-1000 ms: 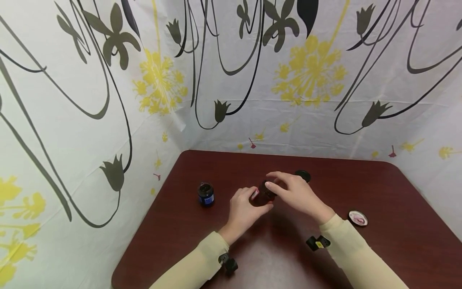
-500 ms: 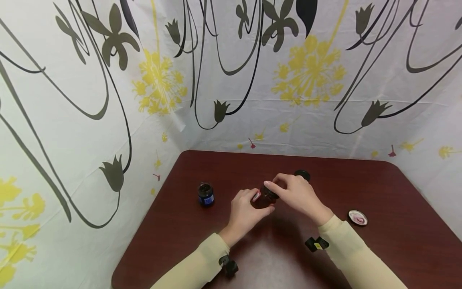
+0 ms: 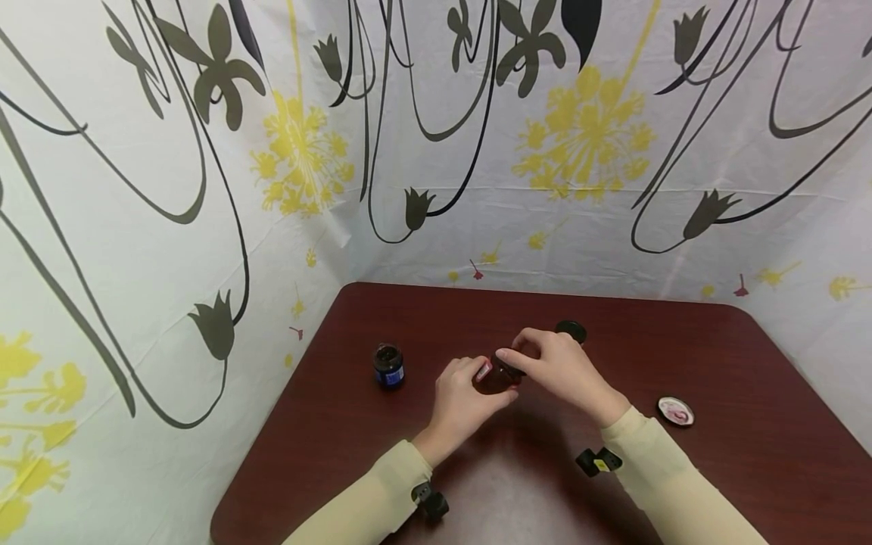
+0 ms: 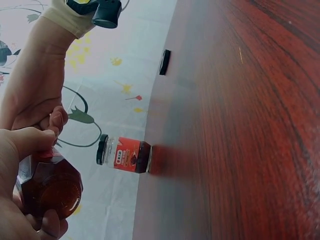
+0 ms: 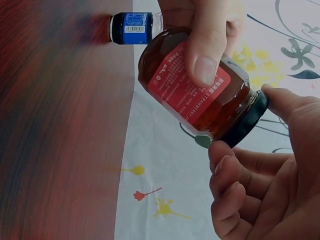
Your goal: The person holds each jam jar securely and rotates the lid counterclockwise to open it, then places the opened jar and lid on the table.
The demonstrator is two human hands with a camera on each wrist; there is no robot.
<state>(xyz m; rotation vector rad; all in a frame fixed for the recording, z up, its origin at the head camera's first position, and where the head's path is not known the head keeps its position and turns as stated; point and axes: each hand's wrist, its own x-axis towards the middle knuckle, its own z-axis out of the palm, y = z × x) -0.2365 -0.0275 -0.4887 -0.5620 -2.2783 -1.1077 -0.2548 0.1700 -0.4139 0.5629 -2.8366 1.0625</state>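
Observation:
My left hand [image 3: 459, 397] grips a jam jar [image 5: 175, 82] by its body, tilted above the table. Its red label reads "strawberry", and dark red jam shows through the faceted glass. With thumb and fingers, my right hand [image 3: 562, 367] pinches the rim of the black lid [image 5: 248, 120] on the jar's mouth. In the left wrist view the jar's base faces the camera. A blue-labelled jar [image 3: 389, 367] without a lid stands to the left of my hands. Another jar [image 4: 129, 154], red-labelled with a black lid on, stands behind my right hand, mostly hidden in the head view.
A loose lid [image 3: 675, 411] lies inner side up on the dark red table [image 3: 313, 454], right of my right hand. A white patterned cloth [image 3: 436, 166] hangs behind and to the left of the table.
Over the last second the held jar has shifted slightly right, and my right fingers have changed their place on the lid. The other jars and the loose lid stay put.

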